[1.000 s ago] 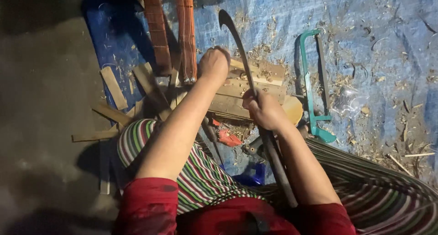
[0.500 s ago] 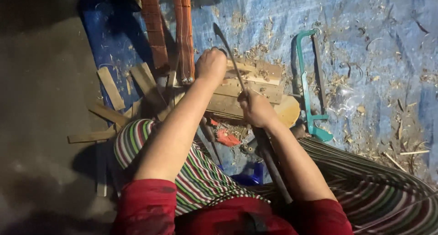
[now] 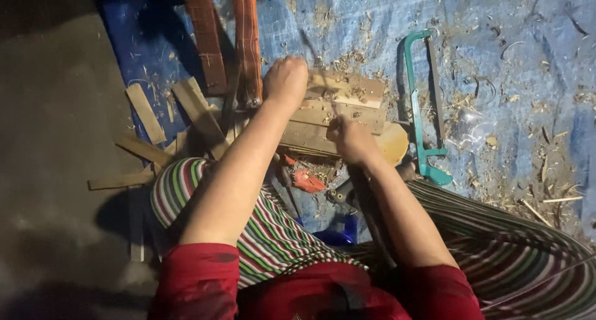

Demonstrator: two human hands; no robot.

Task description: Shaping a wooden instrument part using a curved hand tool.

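My left hand (image 3: 285,79) is a closed fist over the near end of a stack of pale wooden boards (image 3: 347,106). It seems to grip a slim piece of wood, mostly hidden under the fingers. My right hand (image 3: 351,139) is shut on a long dark curved knife (image 3: 371,216). The handle runs back between my knees. The blade reaches forward past my left hand and is blurred there. Both hands are close together over the boards, on a blue tarp (image 3: 496,40).
A green-framed hacksaw (image 3: 417,103) lies right of the boards. Two orange-brown strips (image 3: 248,40) stretch away at the top. Wood offcuts (image 3: 198,112) lie to the left by bare grey floor (image 3: 56,140). A red scrap (image 3: 307,181) and blue object (image 3: 338,236) sit between my striped legs. Shavings litter the tarp.
The curved knife, raised with its blade standing clear above the boards, has swung down to my left hand. My right hand has dropped with it toward the boards.
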